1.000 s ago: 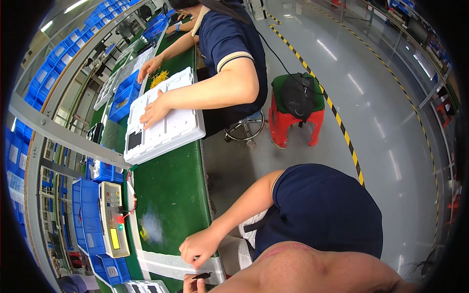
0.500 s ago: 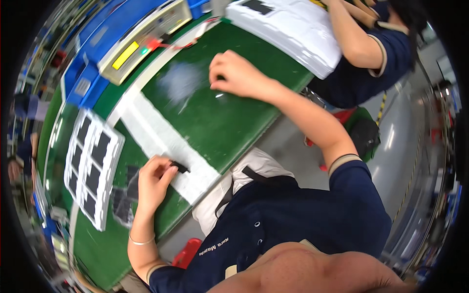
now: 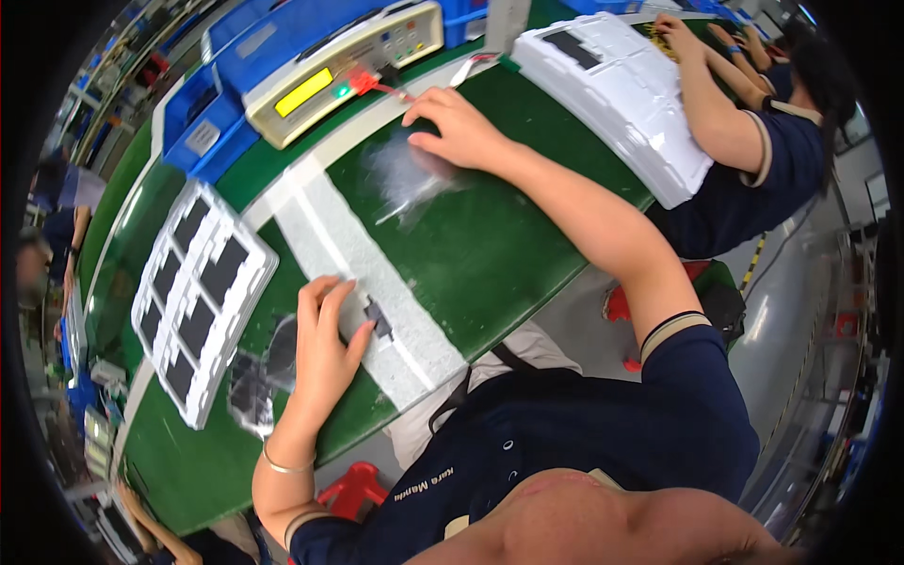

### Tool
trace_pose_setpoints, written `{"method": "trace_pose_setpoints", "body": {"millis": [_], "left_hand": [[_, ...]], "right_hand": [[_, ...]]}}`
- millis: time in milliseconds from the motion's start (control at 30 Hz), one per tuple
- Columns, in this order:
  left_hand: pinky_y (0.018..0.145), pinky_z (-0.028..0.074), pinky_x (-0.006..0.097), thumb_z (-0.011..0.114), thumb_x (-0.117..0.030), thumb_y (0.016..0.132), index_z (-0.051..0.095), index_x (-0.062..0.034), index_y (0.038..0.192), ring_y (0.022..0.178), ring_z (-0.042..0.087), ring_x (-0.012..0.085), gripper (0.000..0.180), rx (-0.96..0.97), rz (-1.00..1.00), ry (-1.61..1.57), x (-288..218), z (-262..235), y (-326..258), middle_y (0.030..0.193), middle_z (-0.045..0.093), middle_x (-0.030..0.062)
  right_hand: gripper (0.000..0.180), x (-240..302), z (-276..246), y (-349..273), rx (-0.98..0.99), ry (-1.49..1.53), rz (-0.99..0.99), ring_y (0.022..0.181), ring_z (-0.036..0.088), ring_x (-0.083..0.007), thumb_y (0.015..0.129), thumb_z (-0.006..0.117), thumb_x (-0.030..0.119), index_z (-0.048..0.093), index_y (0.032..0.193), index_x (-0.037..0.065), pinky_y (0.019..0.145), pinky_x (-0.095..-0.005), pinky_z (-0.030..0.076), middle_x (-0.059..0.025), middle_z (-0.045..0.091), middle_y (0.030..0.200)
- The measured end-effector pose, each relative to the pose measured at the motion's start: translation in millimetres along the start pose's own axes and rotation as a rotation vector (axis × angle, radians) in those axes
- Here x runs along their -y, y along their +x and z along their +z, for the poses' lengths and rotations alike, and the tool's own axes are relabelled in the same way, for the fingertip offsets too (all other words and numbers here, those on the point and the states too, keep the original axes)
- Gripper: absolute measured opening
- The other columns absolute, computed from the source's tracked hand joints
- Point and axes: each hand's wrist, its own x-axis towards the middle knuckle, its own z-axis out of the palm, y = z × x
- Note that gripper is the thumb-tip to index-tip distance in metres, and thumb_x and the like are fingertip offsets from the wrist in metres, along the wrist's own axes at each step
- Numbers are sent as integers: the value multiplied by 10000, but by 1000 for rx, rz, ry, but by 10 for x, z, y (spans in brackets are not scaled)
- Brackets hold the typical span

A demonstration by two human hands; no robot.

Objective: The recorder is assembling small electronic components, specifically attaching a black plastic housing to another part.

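A small flat black piece (image 3: pixel 379 318) lies on a pale grey textured strip (image 3: pixel 414 356) that runs across the green table. Beside it my left hand (image 3: pixel 325 348) is open, thumb and fingers apart, with the thumb tip close to the piece. Farther off, my right hand (image 3: pixel 461 130) reaches over the table, its fingers curved and apart with nothing seen in them. Its fingertips are near a red lead (image 3: pixel 388 90) from a beige meter (image 3: pixel 273 118) with a lit yellow display. Clear plastic film (image 3: pixel 400 179) lies just under that hand.
At left stands a white tray (image 3: pixel 268 259) with dark pieces in its pockets. Black pieces on crumpled clear film (image 3: pixel 252 391) sit near my left wrist. Stacked white trays (image 3: pixel 650 132) border a co-worker (image 3: pixel 753 160) at right. Blue bins (image 3: pixel 202 141) line the back.
My left hand has let go of the black piece, which now rests on the strip. My right hand has opened its fingers and moved toward the red lead. The view has shifted.
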Motion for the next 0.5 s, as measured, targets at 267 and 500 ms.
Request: {"method": "trace_pose_setpoints", "body": {"millis": [267, 500], "left_hand": [[826, 419, 410, 636, -10, 698, 484, -29, 1113, 1015, 479, 331, 442, -41, 291, -134, -210, 31, -217, 1196, 403, 217], [746, 457, 389, 620, 20, 685, 534, 6, 955, 840, 551, 327, 284, 84, 434, -369, -288, 176, -241, 958, 567, 176]], "right_hand": [[634, 425, -1968, -344, -399, -666, -200, 1214, 431, -257, 714, 706, 249, 469, 1280, 89, 1004, -437, 294, -83, 471, 1316], [751, -42, -3110, -1527, 36, -1138, 349, 1274, 362, -288, 757, 629, 443, 372, 1327, 26, 1038, -427, 288, -149, 401, 1356]]}}
